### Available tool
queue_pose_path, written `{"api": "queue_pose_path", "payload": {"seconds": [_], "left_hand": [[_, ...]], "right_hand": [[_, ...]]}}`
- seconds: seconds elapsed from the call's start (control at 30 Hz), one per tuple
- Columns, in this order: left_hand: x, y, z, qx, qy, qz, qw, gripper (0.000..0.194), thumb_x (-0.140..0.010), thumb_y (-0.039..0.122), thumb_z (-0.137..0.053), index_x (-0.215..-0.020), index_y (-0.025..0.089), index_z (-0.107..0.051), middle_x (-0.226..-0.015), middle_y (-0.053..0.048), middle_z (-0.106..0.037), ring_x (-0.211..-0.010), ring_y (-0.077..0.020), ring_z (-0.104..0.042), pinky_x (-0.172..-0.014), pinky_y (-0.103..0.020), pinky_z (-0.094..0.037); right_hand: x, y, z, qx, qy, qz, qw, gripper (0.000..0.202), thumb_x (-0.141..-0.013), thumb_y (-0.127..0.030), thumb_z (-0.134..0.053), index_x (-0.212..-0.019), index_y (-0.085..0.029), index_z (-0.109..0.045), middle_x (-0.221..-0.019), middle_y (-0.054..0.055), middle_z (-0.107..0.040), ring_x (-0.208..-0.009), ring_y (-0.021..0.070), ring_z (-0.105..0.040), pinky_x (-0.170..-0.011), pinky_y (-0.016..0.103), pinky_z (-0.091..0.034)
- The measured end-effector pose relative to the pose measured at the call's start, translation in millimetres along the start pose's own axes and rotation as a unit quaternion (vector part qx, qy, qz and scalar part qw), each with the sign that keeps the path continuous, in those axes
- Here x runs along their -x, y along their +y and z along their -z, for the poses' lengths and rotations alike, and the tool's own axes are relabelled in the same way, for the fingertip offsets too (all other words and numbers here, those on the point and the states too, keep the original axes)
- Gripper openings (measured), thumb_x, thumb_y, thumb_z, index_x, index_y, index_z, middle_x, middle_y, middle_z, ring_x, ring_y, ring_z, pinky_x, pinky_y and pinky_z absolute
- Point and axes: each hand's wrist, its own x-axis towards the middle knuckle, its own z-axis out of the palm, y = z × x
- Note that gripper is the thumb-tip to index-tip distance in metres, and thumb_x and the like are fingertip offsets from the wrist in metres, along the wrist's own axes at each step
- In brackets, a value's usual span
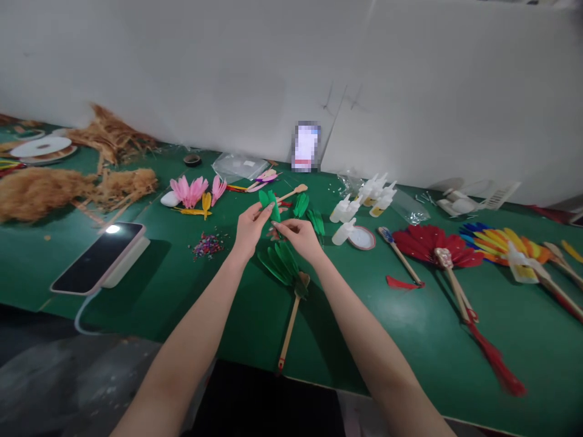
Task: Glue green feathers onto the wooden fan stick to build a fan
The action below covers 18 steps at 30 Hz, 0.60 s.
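Observation:
Between the thumb and fingers of my left hand (249, 230) are green feathers (272, 205), held upright above the table. My right hand (298, 238) is closed, its fingertips pinching at the lower end of these same feathers. Just below both hands lies a partly feathered fan (283, 265), its green feathers spread to the left from the head of a wooden handle (290, 328). More loose green feathers (315, 223) rest beyond and beside my right hand. A wooden stick with a rounded end (294, 193) lies behind my left fingertips.
On the right are white squeeze bottles (348, 209), a small round dish (362, 238), a red feather fan (423, 249) and a yellow one (505, 243). Leftward lie pink feathers (189, 191), colourful bits (208, 245), a phone (100, 258) and brown fibre (45, 191).

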Motion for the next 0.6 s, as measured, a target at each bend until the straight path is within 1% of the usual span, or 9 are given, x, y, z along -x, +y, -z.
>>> {"api": "queue_pose_path", "payload": {"seconds": [0.1, 0.2, 0.27, 0.4, 0.5, 0.6], "left_hand": [[0.2, -8.3, -1.9, -0.025, 0.033, -0.008, 0.999, 0.03, -0.078, 0.04, -0.065, -0.097, 0.017, -0.072, -0.086, -0.004, -0.073, -0.082, -0.0181, -0.065, -0.075, -0.026, -0.048], [0.1, -17.1, -4.1, -0.053, 0.077, 0.012, 0.996, 0.027, -0.078, 0.036, -0.065, -0.095, 0.017, -0.072, -0.081, -0.002, -0.072, -0.077, -0.0159, -0.063, -0.069, -0.024, -0.047], [0.8, -20.8, -5.6, -0.056, 0.094, 0.024, 0.994, 0.026, -0.078, 0.034, -0.065, -0.096, 0.017, -0.072, -0.08, -0.002, -0.072, -0.078, -0.0162, -0.064, -0.068, -0.024, -0.047], [3.3, -22.6, -8.5, -0.054, 0.103, 0.014, 0.993, 0.026, -0.078, 0.035, -0.065, -0.097, 0.018, -0.071, -0.079, -0.003, -0.072, -0.081, -0.0182, -0.067, -0.071, -0.026, -0.049], [4.1, -22.2, -9.4, -0.042, 0.103, 0.002, 0.994, 0.026, -0.078, 0.036, -0.065, -0.097, 0.019, -0.07, -0.079, -0.002, -0.072, -0.079, -0.0176, -0.067, -0.069, -0.025, -0.05], [3.2, -22.9, -7.9, -0.025, 0.112, 0.009, 0.993, 0.024, -0.077, 0.037, -0.067, -0.092, 0.019, -0.071, -0.075, -0.001, -0.069, -0.074, -0.0161, -0.066, -0.067, -0.025, -0.049]], "right_hand": [[-2.7, 8.3, -2.8, -0.037, 0.042, -0.025, 0.998, 0.038, -0.074, -0.057, -0.061, -0.07, -0.019, -0.062, -0.062, 0.004, -0.071, -0.057, 0.0192, -0.068, -0.056, 0.03, -0.055], [-2.8, 16.0, -6.0, -0.059, 0.087, -0.038, 0.994, 0.035, -0.075, -0.055, -0.061, -0.071, -0.02, -0.059, -0.06, 0.003, -0.07, -0.054, 0.0194, -0.068, -0.058, 0.032, -0.057], [-1.6, 18.5, -8.2, -0.065, 0.113, -0.04, 0.991, 0.033, -0.075, -0.053, -0.061, -0.07, -0.02, -0.058, -0.061, 0.003, -0.07, -0.055, 0.0194, -0.068, -0.06, 0.032, -0.057], [0.2, 18.5, -11.2, -0.075, 0.166, -0.04, 0.982, 0.032, -0.075, -0.052, -0.062, -0.07, -0.02, -0.059, -0.061, 0.003, -0.07, -0.057, 0.0195, -0.068, -0.062, 0.033, -0.058], [-0.4, 17.8, -11.3, -0.086, 0.201, -0.041, 0.975, 0.033, -0.075, -0.052, -0.062, -0.072, -0.019, -0.06, -0.064, 0.003, -0.07, -0.058, 0.0193, -0.068, -0.062, 0.033, -0.058], [-2.5, 19.0, -8.5, -0.095, 0.23, -0.044, 0.968, 0.038, -0.076, -0.056, -0.058, -0.073, -0.018, -0.06, -0.068, 0.004, -0.07, -0.059, 0.0198, -0.069, -0.062, 0.034, -0.058]]}}
